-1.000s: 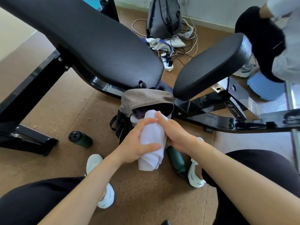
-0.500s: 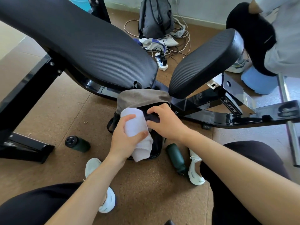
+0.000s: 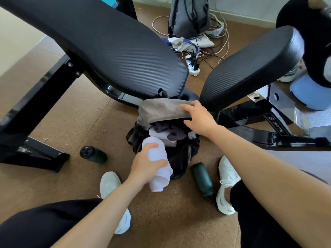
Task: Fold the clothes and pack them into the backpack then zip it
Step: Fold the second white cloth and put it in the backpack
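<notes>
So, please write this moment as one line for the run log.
left hand grips rolled white cloth | right hand holds backpack flap up | backpack unzipped

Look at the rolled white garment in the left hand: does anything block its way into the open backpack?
Partly. The opening of the backpack already holds crumpled clothes, just beyond the white garment gripped by the left hand. The right hand lifts the flap clear.
</notes>
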